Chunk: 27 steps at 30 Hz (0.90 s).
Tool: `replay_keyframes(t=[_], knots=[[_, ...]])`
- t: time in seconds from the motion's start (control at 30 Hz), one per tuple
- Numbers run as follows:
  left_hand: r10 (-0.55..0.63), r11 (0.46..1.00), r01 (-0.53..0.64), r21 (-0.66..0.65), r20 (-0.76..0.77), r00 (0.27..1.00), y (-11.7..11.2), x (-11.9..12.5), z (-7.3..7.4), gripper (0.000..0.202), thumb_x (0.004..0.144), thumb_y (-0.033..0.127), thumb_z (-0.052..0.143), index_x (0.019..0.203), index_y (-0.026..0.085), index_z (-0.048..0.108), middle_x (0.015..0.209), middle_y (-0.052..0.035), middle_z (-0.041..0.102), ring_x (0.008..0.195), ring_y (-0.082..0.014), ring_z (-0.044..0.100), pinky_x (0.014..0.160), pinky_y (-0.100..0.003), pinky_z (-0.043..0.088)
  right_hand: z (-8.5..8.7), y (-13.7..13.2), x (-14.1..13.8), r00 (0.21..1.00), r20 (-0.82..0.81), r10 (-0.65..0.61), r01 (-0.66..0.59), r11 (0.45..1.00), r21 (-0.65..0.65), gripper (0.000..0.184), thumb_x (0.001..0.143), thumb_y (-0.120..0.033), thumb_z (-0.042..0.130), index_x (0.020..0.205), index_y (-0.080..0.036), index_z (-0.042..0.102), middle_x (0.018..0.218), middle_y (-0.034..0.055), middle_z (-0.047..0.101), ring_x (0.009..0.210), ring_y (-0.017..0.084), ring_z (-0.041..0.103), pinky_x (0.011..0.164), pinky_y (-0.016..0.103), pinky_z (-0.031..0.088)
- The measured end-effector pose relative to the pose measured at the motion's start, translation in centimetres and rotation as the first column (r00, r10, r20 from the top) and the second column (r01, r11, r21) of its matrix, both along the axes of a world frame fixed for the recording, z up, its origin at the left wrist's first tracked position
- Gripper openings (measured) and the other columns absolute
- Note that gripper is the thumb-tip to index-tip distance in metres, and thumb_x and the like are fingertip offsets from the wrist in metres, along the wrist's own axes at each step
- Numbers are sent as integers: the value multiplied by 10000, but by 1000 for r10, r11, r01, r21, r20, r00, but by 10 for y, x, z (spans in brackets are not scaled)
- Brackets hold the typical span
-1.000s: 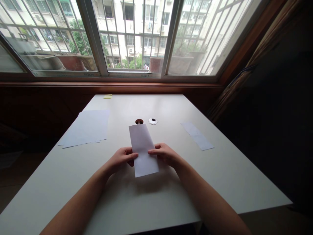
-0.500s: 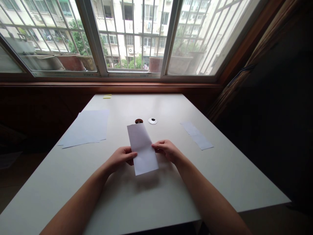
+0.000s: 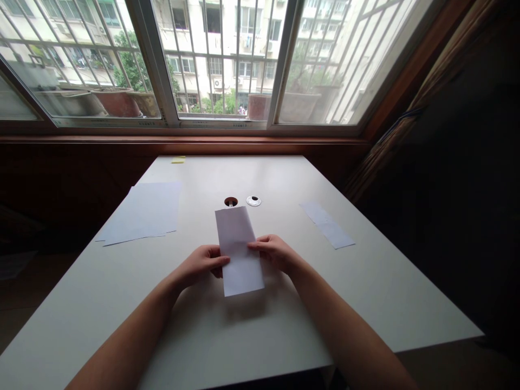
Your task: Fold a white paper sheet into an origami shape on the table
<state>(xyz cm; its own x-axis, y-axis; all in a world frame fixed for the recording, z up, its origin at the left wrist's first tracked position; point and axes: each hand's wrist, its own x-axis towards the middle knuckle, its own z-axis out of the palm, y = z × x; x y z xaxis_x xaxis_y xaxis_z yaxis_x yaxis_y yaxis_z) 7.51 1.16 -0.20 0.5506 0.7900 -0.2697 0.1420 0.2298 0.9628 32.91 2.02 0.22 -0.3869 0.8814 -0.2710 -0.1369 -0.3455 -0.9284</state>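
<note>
A long narrow folded white paper [image 3: 239,250] is held just above the white table [image 3: 227,336] in front of me. My left hand [image 3: 202,264] pinches its left edge with thumb on top and fingers curled under. My right hand [image 3: 274,252] pinches the right edge at about the same height, thumb on top. The paper's far end points toward the window and its near end hangs free over the table.
A stack of white sheets [image 3: 142,212] lies at the left. A folded paper strip [image 3: 327,224] lies at the right. A round cable hole [image 3: 231,201] and its white cap [image 3: 254,201] sit beyond the paper. A yellow note [image 3: 177,160] lies by the far edge.
The paper has shifted slightly toward me and straightened a little. Both hands keep their pinch, the right thumb reaching further onto the sheet than half a second ago.
</note>
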Motion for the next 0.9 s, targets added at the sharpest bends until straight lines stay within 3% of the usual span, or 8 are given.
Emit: replay_keyframes(t=[0.2,0.37,0.43,0.77,0.9], knots=[[-12,1000,12,-5,19,1000,0,0,0,384,813,461,708,993,122,707,764,-47,659,644,-137,587,595,-246,459,-2,6,7,993,-67,-94,95,995,19,346,656,-415,850,807,-115,767,879,101,740,849,207,671,852,328,502],[-34,999,34,-8,9,999,-2,-1,2,341,817,436,704,945,120,703,750,-40,645,635,-130,576,586,-240,452,2,-4,-4,997,-32,76,-78,995,-58,373,642,-415,854,826,-105,761,838,118,738,762,232,677,738,343,515],[-52,999,52,-11,3,999,-3,-1,3,326,816,426,704,925,119,698,752,-42,645,640,-134,583,594,-246,461,1,-6,-8,995,-37,88,-91,993,-74,376,630,-405,862,819,-97,762,836,128,739,757,247,678,734,358,518],[-116,993,115,-28,-30,993,-5,-2,10,287,818,395,695,910,123,697,752,-47,656,627,-144,612,582,-254,482,2,8,8,972,-161,-171,179,983,37,285,698,-379,834,827,-131,777,907,103,747,878,204,666,905,348,489],[-116,993,115,-32,-35,993,-6,-2,10,261,816,379,694,883,126,694,740,-37,646,622,-136,600,579,-248,475,4,3,4,991,-118,-60,65,997,36,309,718,-379,820,869,-115,770,922,121,743,895,222,672,868,352,497]])
